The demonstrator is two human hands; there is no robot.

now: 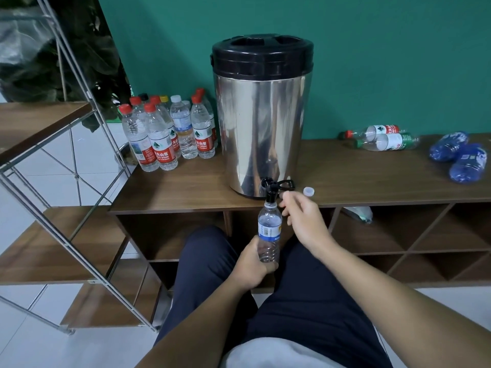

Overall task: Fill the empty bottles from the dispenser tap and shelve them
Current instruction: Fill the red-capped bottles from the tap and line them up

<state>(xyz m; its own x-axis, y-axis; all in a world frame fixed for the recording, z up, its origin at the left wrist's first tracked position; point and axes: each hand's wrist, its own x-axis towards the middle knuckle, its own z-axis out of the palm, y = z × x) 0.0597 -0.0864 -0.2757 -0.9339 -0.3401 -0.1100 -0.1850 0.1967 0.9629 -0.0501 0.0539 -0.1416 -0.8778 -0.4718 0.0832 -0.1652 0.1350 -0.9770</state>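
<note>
Holding a clear bottle upright by its lower half, the left hand has its fingers curled round the ribbed base, and the open neck sits right under the black tap at the foot of the steel dispenser. The bottle has a blue and white label and looks empty, though whether any water is running into it cannot be told. The right hand hovers just right of the tap with its fingers loosely spread and nothing in them; the fingertips are blurred and lie near the tap's lever without plainly touching it. Just right of the tap, on the wooden cabinet top that carries the dispenser, lies a small white cap. Left of the dispenser, on the same top, a cluster of capped bottles stands upright, most with red caps and red labels. Well to the right of the dispenser two bottles with white and red labels lie on their sides, and further right lie crumpled blue bottles. Below the dispenser the cabinet has open compartments, and one to the right holds something pale that is hard to make out. Far left of the dispenser stands a metal-framed shelf rack with wooden boards.
</note>
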